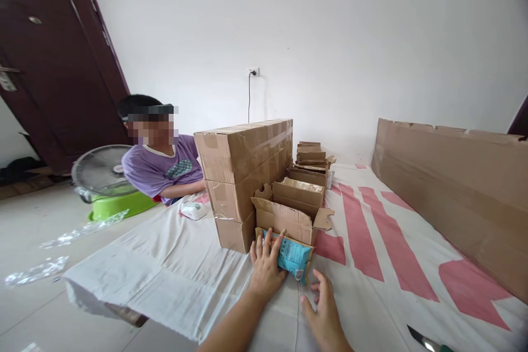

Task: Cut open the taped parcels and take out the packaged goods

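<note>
Left hand (266,267) flat, fingers spread, on blue packet (292,257) (long axis crosswise); right hand (324,308) nearer its corner, fingers loose, empty.

Packet (291,256) lies before open box (291,215), stacked cartons (243,173) left of it

Hands on a blue packet by the small box

Left hand (265,265) lies flat on the blue packet (292,257), which sticks out of an open box (289,219); right hand (325,308) hovers just beside it, fingers (319,280) spread. Taped stack (243,176) behind, another person (159,159) sits left, knife (424,342) bottom right.
</note>
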### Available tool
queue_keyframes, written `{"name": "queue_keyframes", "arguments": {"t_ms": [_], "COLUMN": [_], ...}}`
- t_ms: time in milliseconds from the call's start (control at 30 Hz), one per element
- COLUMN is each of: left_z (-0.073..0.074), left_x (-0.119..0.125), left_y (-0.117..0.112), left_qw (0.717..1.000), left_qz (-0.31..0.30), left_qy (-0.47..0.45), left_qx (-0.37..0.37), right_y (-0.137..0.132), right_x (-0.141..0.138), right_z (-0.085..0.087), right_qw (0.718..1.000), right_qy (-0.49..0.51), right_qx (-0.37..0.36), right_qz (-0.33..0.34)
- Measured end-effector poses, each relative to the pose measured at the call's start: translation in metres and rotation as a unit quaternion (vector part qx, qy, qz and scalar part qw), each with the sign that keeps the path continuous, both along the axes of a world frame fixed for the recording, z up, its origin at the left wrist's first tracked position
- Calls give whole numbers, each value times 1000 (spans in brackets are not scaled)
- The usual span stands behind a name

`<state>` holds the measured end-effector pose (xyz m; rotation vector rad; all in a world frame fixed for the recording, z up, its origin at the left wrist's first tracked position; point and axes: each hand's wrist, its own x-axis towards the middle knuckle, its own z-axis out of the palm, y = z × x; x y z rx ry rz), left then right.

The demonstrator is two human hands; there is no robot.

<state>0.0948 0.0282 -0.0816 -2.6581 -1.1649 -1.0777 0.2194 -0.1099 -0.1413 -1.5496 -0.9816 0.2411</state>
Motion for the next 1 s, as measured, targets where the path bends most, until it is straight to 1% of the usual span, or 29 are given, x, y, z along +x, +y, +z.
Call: {"name": "queue_keyframes", "arguments": {"t_ms": [67, 167, 300, 400, 467, 633, 700, 1000], "left_z": [1, 3, 6, 8, 8, 6, 5, 4], "left_x": [-2, -3, -4, -5, -6, -4, -3, -1], "left_y": [0, -2, -7, -7, -5, 2, 3, 1], "left_qw": [999, 993, 980, 972, 971, 983, 984, 986], "left_qz": [-26, -89, -169, -206, -208, -161, -150, -145], "left_qy": [4, 21, 31, 21, 15, 38, 52, 57], "left_qx": [27, 69, 97, 111, 112, 81, 77, 55], "right_y": [-1, -3, -6, -7, -8, -12, -13, -13], "right_x": [0, -4, -11, -14, -14, -17, -18, -17], "right_z": [3, 9, 13, 13, 14, 27, 31, 39], "right_qw": [1000, 999, 999, 999, 998, 996, 995, 990], "right_qy": [-5, -16, -28, -35, -40, -67, -76, -113], "right_qx": [11, 29, 14, 3, 1, 0, -4, -41], "right_qz": [-6, -21, 7, 29, 39, 63, 70, 81]}}
